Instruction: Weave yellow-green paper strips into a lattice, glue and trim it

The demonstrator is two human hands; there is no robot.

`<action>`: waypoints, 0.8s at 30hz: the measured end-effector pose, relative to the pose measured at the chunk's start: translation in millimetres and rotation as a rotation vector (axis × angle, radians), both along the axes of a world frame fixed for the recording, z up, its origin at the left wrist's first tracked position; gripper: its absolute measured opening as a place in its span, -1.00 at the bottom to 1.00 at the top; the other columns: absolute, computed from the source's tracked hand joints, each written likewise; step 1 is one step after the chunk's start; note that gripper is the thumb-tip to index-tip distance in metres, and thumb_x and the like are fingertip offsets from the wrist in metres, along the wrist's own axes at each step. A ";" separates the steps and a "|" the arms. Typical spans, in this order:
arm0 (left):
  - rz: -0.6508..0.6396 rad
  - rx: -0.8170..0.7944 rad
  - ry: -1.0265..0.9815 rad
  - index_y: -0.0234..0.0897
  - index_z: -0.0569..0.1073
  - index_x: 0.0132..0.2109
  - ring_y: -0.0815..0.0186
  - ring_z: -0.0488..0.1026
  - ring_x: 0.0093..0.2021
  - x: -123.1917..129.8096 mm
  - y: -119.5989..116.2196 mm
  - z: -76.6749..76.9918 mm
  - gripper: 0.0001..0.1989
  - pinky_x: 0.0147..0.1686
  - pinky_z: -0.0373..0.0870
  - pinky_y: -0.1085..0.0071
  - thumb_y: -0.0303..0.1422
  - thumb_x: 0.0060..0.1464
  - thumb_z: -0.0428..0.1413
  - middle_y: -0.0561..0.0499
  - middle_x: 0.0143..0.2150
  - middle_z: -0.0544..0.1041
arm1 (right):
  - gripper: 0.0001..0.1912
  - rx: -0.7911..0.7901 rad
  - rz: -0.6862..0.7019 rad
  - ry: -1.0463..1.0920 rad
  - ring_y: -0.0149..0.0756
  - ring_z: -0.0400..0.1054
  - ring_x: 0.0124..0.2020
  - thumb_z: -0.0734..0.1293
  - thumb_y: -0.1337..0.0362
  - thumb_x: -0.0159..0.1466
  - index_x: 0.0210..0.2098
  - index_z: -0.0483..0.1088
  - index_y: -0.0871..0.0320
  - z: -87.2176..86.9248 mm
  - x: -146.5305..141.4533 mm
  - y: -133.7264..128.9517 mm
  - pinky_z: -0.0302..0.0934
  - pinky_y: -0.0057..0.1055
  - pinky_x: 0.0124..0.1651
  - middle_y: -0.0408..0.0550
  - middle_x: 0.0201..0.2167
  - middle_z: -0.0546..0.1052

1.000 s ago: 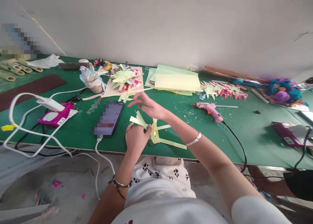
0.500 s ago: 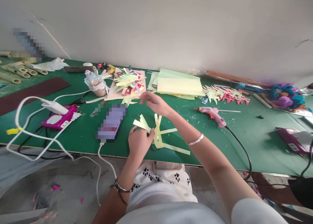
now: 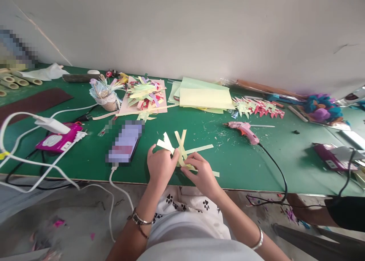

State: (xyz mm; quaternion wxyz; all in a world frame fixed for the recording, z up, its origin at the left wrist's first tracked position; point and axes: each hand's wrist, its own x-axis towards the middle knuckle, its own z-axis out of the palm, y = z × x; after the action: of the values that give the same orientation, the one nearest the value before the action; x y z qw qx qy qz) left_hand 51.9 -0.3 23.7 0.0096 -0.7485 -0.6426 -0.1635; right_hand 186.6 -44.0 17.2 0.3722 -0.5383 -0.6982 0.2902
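Note:
Pale yellow paper strips (image 3: 181, 148), woven across one another with loose ends fanning out, lie near the front edge of the green table. My left hand (image 3: 161, 164) grips their left side, thumb on the crossing and fingers curled out of sight beneath. From the right, my right hand (image 3: 201, 171) pinches the strips near the crossing between thumb and fingers. One strip end points right beyond that hand, and another sticks out lower down. Left of my hands lies a phone (image 3: 125, 143) with a white cable plugged in.
A pink glue gun (image 3: 246, 131) rests to the right, its black cord running over the table edge. Behind are paper sheets (image 3: 205, 97), a heap of cut strips (image 3: 145, 93) and red-and-green woven paper (image 3: 258, 108). Magenta power strips (image 3: 59, 137) with cables sit at left and right.
My right hand has come down from above the strips, near the heap, to pinch them at the right of the crossing. My left hand stays on them. The view has shifted slightly right.

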 end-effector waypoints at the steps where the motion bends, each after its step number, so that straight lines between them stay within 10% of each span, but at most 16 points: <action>1: -0.002 0.003 0.007 -0.27 0.33 -0.72 0.35 0.28 -0.68 0.1 0.2 0.1 -0.51 -0.04 0.19 0.24 -0.23 0.12 -0.12 0.01 -0.75 0.35 | -0.89 0.012 -0.001 0.020 -0.40 0.23 -0.50 0.23 0.30 0.19 -0.43 0.37 0.11 -0.3 0.5 0.1 0.19 -0.45 -0.47 -0.10 -0.44 0.33; 12: 0.019 0.008 0.005 -0.27 0.38 -0.70 0.33 0.31 -0.65 2.0 1.3 -2.8 -0.50 -0.04 0.17 0.26 -0.22 0.12 -0.12 -0.01 -0.75 0.36 | -0.80 0.140 0.102 -0.047 -0.42 0.27 -0.52 0.12 0.35 0.27 -0.28 0.37 0.12 -8.8 6.1 -23.4 0.20 -0.49 -0.50 -0.07 -0.43 0.41; 24: 0.099 -0.250 0.056 -0.31 0.41 -0.61 0.19 0.38 -0.57 12.4 1.4 9.1 -0.48 -0.63 -0.07 0.43 -0.16 0.15 -0.19 -0.14 -0.62 0.42 | -0.69 0.520 0.128 -0.353 -0.32 0.40 -0.41 0.08 0.50 0.25 -0.15 0.40 0.27 -25.1 3.1 -25.0 0.29 -0.45 -0.46 0.08 -0.36 0.49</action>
State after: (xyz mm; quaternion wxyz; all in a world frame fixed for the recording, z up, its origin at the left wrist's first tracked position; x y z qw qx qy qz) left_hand 64.3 1.1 32.8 -0.0576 -0.7155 -0.6936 -0.0606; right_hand 189.8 -69.0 -7.9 0.3516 -0.4222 -0.8351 0.0268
